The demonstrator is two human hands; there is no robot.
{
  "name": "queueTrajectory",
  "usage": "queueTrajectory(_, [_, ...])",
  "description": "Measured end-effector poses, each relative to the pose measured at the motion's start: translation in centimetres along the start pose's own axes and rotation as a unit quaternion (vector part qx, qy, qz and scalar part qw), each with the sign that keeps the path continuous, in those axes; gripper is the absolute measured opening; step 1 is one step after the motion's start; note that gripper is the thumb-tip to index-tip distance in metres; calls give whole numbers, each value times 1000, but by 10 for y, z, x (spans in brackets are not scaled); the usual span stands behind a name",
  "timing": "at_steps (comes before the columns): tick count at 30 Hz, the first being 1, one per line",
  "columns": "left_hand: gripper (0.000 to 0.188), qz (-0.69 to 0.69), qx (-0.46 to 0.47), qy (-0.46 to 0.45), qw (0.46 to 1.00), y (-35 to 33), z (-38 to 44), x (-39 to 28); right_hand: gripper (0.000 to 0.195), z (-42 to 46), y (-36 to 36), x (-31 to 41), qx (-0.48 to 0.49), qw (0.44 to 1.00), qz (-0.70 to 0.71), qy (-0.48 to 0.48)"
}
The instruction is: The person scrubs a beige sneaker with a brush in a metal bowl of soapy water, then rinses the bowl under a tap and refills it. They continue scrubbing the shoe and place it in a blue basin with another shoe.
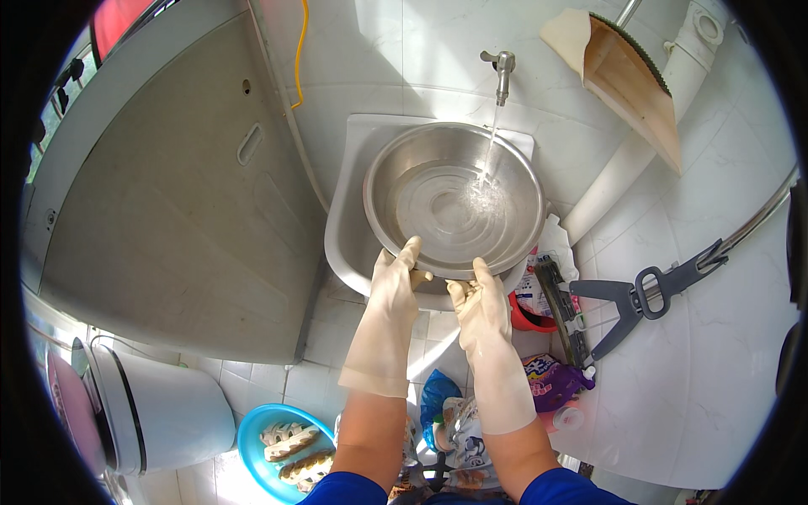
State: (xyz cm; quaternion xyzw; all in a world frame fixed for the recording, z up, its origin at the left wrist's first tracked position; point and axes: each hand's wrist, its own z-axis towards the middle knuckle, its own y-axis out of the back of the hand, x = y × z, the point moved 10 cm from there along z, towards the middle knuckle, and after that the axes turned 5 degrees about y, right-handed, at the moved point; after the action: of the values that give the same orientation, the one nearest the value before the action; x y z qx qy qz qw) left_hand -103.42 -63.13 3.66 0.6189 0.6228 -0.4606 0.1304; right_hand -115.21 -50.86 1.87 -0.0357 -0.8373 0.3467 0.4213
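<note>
A round stainless steel basin (454, 142) rests on a white sink (344, 189). Water runs from a metal wall tap (503, 72) into the shallow water in it. Both my hands wear cream rubber gloves. My left hand (402, 271) grips the near left rim, thumb over the edge, the other fingers partly hidden below. My right hand (480, 290) is at the near right rim, thumb up against it and fingers curled beneath.
At the left stands a large grey appliance panel (189, 189). Right of the sink are a squeegee mop (631, 297), a hanging dustpan (631, 101) and a white pipe (612, 183). Below lie a blue basin (249, 442) with shoes (290, 442) and a purple bag (549, 382).
</note>
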Motion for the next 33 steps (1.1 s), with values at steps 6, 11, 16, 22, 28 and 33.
queueTrajectory(6, [41,0,4,2,1000,-2,-1,0,24,1,2,1,0,1000,1,3])
queueTrajectory(11, [39,-3,4,-4,1000,-1,1,0,24,0,-1,1,4,1000,4,6])
queueTrajectory(16, [39,-1,8,-14,1000,0,4,0,23,1,1,0,-4,1000,6,8])
queueTrajectory(22, [38,2,4,-8,1000,-1,2,0,24,3,4,-1,-5,1000,6,9])
queueTrajectory(28, [40,7,4,-7,1000,0,2,0,24,1,2,-1,-1,1000,4,7])
queueTrajectory(33, [42,12,6,2,1000,-2,-4,-1,25,4,3,-2,7,1000,5,5])
